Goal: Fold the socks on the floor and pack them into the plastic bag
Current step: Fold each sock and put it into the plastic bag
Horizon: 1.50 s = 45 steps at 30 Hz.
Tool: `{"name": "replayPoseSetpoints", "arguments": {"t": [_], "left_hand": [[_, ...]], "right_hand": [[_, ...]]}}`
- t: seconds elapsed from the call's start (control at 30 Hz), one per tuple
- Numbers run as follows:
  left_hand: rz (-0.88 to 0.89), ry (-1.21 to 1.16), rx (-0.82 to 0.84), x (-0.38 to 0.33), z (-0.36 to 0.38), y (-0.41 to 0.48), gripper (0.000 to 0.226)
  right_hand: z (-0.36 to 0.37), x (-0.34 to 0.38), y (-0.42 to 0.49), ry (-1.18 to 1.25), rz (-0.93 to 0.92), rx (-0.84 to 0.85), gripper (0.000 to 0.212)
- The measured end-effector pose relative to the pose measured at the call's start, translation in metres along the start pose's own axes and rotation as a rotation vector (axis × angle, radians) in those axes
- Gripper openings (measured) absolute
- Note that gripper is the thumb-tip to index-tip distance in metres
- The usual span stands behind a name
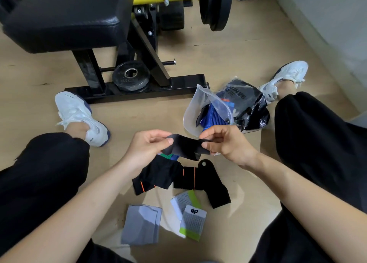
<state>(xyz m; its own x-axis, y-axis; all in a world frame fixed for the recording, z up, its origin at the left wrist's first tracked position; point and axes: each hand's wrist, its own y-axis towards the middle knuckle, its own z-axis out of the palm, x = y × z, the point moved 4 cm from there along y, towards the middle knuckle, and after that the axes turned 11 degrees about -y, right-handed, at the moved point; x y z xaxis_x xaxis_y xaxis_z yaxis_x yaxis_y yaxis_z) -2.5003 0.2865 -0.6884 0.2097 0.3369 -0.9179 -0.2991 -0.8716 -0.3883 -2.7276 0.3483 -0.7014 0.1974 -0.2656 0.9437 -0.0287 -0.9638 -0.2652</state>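
A black and grey sock [185,146] is stretched above the floor between both hands. My left hand [148,146] pinches its left end, and my right hand [223,143] pinches its right end. Below them lie black socks with orange stripes [158,175], another black sock [213,185], a grey sock [142,224] and white socks with green bands [190,215]. A bit of green and blue sock [170,156] peeks out under the held one. The clear plastic bag [193,107] lies open at the right, with blue and black socks [213,116] inside.
A black weight bench frame [139,87] with a weight plate [131,78] stands just ahead. My legs in black trousers and white shoes [79,115] flank the socks on the wooden floor [228,54]. A wall runs along the right.
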Motion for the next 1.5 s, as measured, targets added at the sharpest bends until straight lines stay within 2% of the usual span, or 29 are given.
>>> {"name": "replayPoseSetpoints", "arguments": {"t": [0.1, 0.3, 0.57, 0.83, 0.93, 1.0, 1.1, 1.17, 1.23, 1.3, 1.4, 1.5], "left_hand": [[-0.013, -0.064, 0.042, 0.002, 0.016, -0.005, 0.013], [-0.016, -0.129, 0.015, 0.003, 0.032, -0.011, 0.014], [-0.014, -0.097, 0.009, 0.006, 0.036, -0.014, 0.016], [-0.007, -0.119, 0.142, 0.003, 0.040, -0.017, 0.028], [0.022, -0.110, 0.117, 0.004, 0.038, -0.015, 0.025], [0.035, -0.077, 0.060, 0.005, 0.034, -0.011, 0.019], [0.042, -0.074, 0.028, 0.003, 0.027, -0.006, 0.015], [0.037, -0.123, 0.043, 0.000, 0.024, -0.004, 0.015], [0.023, -0.211, 0.060, -0.003, 0.021, -0.003, 0.016], [0.015, -0.267, 0.054, -0.004, 0.017, 0.000, 0.017], [0.015, -0.286, 0.018, -0.003, 0.010, 0.004, 0.019], [0.000, -0.283, -0.034, 0.001, 0.004, 0.006, 0.018]], "right_hand": [[0.012, 0.002, -0.002, 0.076, -0.007, 0.019, 0.020], [0.024, -0.002, -0.003, 0.083, 0.000, 0.033, 0.022], [0.033, -0.006, -0.004, 0.104, 0.004, -0.047, 0.019], [0.036, -0.001, -0.008, 0.231, 0.036, -0.013, 0.009], [0.036, 0.000, -0.007, 0.244, 0.028, 0.028, 0.012], [0.033, 0.000, -0.006, 0.181, 0.003, -0.005, 0.012], [0.017, -0.002, 0.000, -0.159, -0.098, -0.128, 0.022], [0.012, -0.004, 0.004, -0.290, -0.114, -0.039, 0.044], [0.017, -0.005, 0.004, -0.256, -0.092, 0.144, 0.061], [0.022, -0.004, 0.002, -0.194, -0.097, 0.243, 0.055], [0.025, -0.002, 0.000, -0.146, -0.127, 0.252, 0.038], [0.024, -0.001, 0.000, -0.103, -0.126, 0.239, 0.034]]}}
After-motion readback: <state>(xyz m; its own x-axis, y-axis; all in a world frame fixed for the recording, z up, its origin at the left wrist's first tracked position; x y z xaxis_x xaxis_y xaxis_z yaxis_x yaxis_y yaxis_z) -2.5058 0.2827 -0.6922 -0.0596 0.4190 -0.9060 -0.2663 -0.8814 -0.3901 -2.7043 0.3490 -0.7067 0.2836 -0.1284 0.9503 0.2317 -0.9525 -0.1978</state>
